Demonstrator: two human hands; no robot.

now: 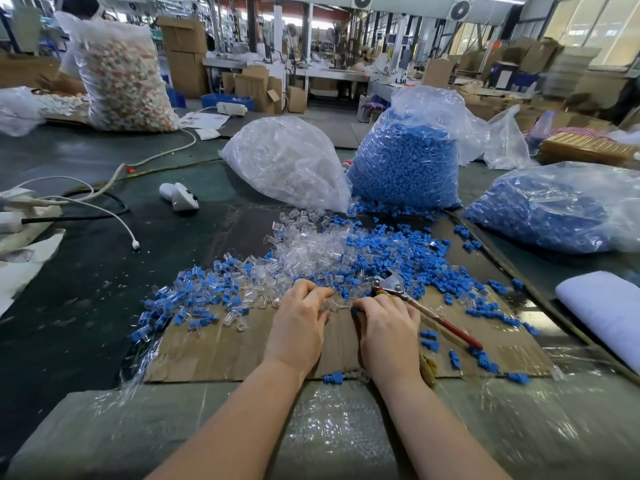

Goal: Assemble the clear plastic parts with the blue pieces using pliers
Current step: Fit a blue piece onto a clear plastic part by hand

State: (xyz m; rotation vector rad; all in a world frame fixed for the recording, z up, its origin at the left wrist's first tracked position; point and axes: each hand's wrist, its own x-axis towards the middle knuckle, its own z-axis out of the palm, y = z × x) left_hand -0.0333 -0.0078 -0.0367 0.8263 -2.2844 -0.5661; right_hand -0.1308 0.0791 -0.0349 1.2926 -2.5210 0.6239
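Pliers (408, 299) lie on the cardboard (225, 355) just beyond my right hand (388, 327), whose curled fingers pinch a blue piece (354, 309); my left hand (299, 320) pinches a clear part (333, 304) beside it.

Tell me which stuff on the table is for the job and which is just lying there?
For the job: clear plastic parts, blue pieces, pliers, both bags of blue pieces, bag of clear parts.
Just lying about: white cable, white gadget, white foam pad.
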